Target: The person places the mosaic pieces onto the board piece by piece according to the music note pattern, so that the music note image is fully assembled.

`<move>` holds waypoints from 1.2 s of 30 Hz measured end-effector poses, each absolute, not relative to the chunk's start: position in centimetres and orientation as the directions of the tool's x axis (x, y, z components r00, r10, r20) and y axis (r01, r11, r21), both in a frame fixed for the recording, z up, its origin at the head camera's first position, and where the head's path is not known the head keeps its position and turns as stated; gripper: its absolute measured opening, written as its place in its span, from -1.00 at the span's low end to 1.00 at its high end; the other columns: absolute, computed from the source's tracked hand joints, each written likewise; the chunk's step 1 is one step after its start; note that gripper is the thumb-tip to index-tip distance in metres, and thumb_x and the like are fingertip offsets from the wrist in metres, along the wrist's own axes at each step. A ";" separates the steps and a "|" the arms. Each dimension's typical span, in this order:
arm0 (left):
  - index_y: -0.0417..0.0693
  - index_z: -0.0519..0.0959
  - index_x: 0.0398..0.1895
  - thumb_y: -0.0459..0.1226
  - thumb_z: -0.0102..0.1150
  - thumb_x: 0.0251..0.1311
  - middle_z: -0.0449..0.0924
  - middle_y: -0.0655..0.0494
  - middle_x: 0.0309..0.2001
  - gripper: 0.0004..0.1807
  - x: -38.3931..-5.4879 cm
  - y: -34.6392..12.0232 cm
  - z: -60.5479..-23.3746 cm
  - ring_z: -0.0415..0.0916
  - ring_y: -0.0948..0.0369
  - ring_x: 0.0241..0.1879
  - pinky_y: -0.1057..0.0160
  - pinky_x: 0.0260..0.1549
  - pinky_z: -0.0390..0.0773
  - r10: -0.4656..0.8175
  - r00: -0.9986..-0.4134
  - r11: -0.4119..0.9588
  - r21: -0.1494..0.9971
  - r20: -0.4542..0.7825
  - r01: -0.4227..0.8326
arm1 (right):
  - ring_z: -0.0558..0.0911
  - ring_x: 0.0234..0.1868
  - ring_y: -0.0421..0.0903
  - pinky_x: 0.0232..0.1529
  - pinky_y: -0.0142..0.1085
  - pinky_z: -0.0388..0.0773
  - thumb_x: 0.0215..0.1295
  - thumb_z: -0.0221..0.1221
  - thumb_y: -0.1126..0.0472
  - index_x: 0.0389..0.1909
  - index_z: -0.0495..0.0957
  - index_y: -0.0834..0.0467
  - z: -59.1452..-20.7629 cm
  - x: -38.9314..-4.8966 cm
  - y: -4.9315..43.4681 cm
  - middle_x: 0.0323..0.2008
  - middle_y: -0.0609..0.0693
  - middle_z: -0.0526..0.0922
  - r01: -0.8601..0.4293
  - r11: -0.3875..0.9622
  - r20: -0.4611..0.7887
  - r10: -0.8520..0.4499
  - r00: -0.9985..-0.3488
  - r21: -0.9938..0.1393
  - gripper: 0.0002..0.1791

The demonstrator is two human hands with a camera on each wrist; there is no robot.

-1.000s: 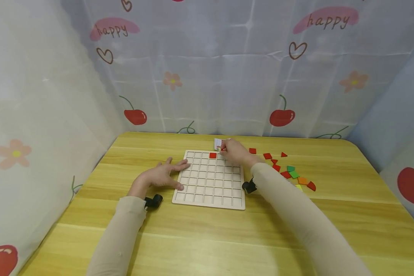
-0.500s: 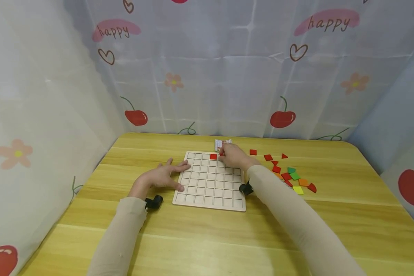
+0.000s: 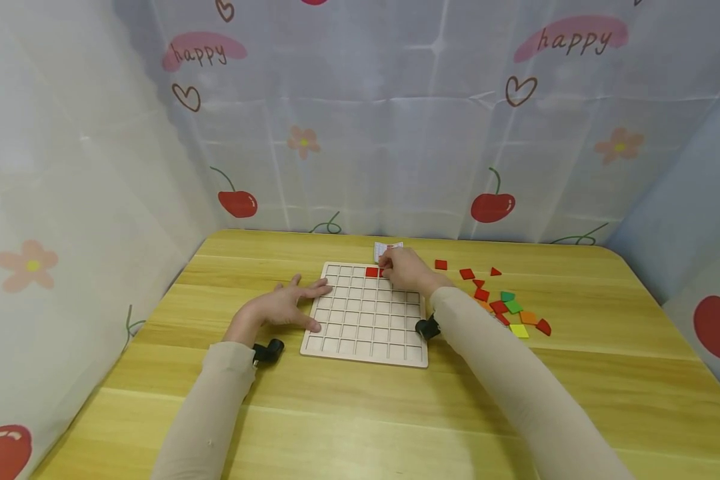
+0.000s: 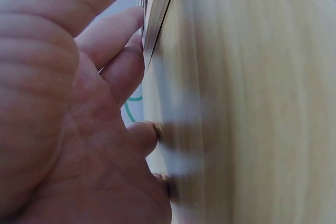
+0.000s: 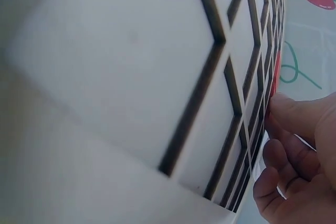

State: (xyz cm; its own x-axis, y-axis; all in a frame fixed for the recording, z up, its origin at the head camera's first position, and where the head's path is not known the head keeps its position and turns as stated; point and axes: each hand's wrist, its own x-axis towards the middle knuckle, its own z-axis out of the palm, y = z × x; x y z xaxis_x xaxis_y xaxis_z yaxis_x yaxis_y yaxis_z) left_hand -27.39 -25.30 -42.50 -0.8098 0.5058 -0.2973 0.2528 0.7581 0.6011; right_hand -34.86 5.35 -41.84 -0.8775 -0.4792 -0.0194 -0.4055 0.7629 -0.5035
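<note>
A pale wooden grid board (image 3: 360,347) lies on the table, with one red square tile (image 3: 372,272) seated in its far row. My right hand (image 3: 409,270) is at the cell just right of that tile. Its thumb and fingertips pinch a second red tile (image 3: 382,273), mostly hidden by the fingers and low against the grid. In the right wrist view the thumb (image 5: 289,109) meets red at the board's far edge. My left hand (image 3: 282,307) lies spread at the board's left side, with thumb and some fingertips on its edge and other fingers on the table.
A small printed card (image 3: 387,249) lies behind the board, partly covered by the right hand. Loose tiles lie to the right: red ones (image 3: 467,274), a green square (image 3: 513,306), an orange one (image 3: 528,318) and a yellow square (image 3: 519,331). A curtain (image 3: 360,133) hangs behind the table.
My right hand has come down slightly from over the card to the far row, bringing its red tile down beside the seated one. The left hand has stayed in place.
</note>
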 end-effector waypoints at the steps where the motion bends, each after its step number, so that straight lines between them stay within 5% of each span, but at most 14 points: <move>1: 0.34 0.12 0.64 0.06 0.48 0.14 -0.14 0.34 0.68 0.03 -27.4 -25.3 -42.5 -0.62 -0.19 0.64 -0.41 0.49 -0.57 0.504 -0.810 0.759 0.601 -0.299 0.251 | 0.67 0.12 0.06 0.21 -0.09 0.60 0.48 0.17 0.33 0.05 0.63 0.27 -41.9 -34.9 5.4 0.05 0.16 0.72 -0.403 0.757 -0.016 -0.478 -0.878 -0.514 -0.78; 18: 0.36 0.14 0.63 0.07 0.50 0.11 -0.12 0.37 0.68 0.03 -27.2 -25.3 -42.5 -0.61 -0.18 0.65 -0.40 0.49 -0.57 0.495 -0.816 0.758 0.607 -0.298 0.238 | 0.62 0.08 0.07 0.18 -0.04 0.58 0.52 0.14 0.24 0.16 0.62 0.26 -40.6 -34.8 10.1 0.05 0.16 0.69 -0.418 0.760 -0.042 -0.502 -0.864 -0.498 -0.69; 27: 0.36 0.13 0.63 0.07 0.49 0.12 -0.12 0.37 0.68 0.03 -27.2 -25.3 -42.4 -0.61 -0.18 0.65 -0.39 0.50 -0.58 0.494 -0.817 0.759 0.605 -0.298 0.239 | 0.62 0.07 0.16 0.21 0.07 0.58 0.43 0.19 0.35 0.13 0.62 0.37 -39.9 -35.5 14.5 0.03 0.26 0.69 -0.436 0.745 -0.001 -0.506 -0.863 -0.505 -0.68; 36: 0.34 0.13 0.64 0.05 0.49 0.12 -0.13 0.36 0.68 0.03 -27.2 -25.2 -42.2 -0.62 -0.18 0.65 -0.40 0.49 -0.58 0.498 -0.813 0.757 0.608 -0.300 0.240 | 0.64 -0.13 0.10 0.02 0.00 0.64 0.42 0.24 0.30 0.22 0.55 0.36 -40.0 -35.6 18.9 0.10 0.29 0.64 -0.394 0.753 -0.040 -0.485 -0.874 -0.527 -0.60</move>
State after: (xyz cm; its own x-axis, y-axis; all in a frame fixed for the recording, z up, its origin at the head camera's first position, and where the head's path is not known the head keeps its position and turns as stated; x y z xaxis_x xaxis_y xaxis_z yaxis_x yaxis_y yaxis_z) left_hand -27.18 -25.24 -42.24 -0.8132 0.4984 -0.3004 0.2396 0.7572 0.6076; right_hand -35.60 18.85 -39.96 -0.8737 -0.4849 -0.0405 -0.3936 0.7533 -0.5269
